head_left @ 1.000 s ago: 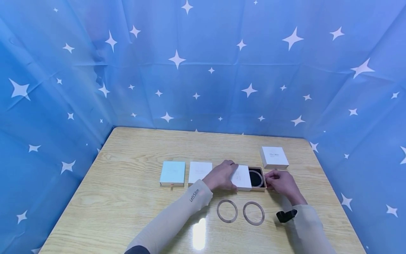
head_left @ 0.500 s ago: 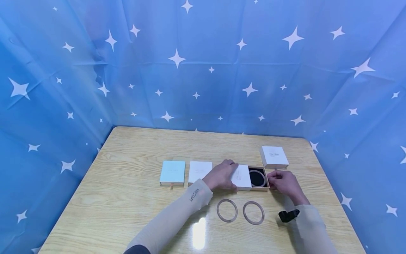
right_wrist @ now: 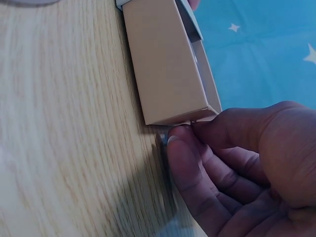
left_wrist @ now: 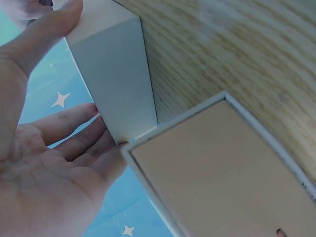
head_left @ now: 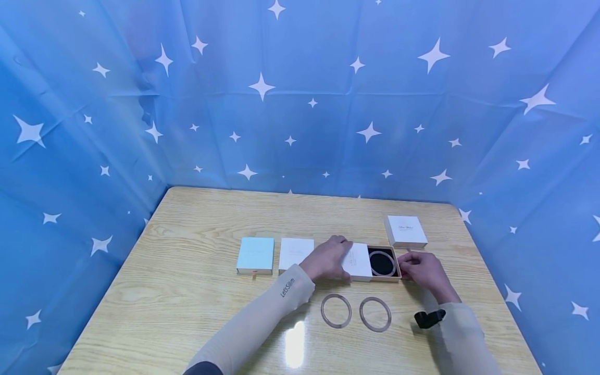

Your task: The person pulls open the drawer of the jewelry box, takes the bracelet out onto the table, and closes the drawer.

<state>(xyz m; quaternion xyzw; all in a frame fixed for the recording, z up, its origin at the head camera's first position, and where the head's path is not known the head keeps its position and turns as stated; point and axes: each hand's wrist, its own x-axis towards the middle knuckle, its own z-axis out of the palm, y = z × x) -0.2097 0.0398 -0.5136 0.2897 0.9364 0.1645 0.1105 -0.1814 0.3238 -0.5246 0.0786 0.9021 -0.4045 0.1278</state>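
Note:
In the head view my left hand point(head_left: 326, 259) holds the white sleeve point(head_left: 358, 261) of a drawer-style gift box, thumb on one side and fingers on the opposite one. The tan drawer point(head_left: 385, 279) sticks out of the sleeve's right side. Inside it a translucent bangle point(head_left: 394, 263) lies on a black insert. At the drawer's outer end, my right hand point(head_left: 423, 269) pinches something small between thumb and forefinger, hidden by the fingertips; the right wrist view shows them against the drawer front point(right_wrist: 165, 64). Two more bangles, one left point(head_left: 322, 311) and one right point(head_left: 361, 313), lie flat nearer me.
Left of the held box stand a white box point(head_left: 294, 251) and a light blue box point(head_left: 255, 253) with a small pull tab. Another white box point(head_left: 407, 230) sits behind my right hand. All rest on a wooden table point(head_left: 187, 291) before a blue starry curtain point(head_left: 309, 62).
The drawer has slid a little farther right out of its sleeve along with my right hand, showing more of the bangle inside. My left hand and the sleeve have stayed in place.

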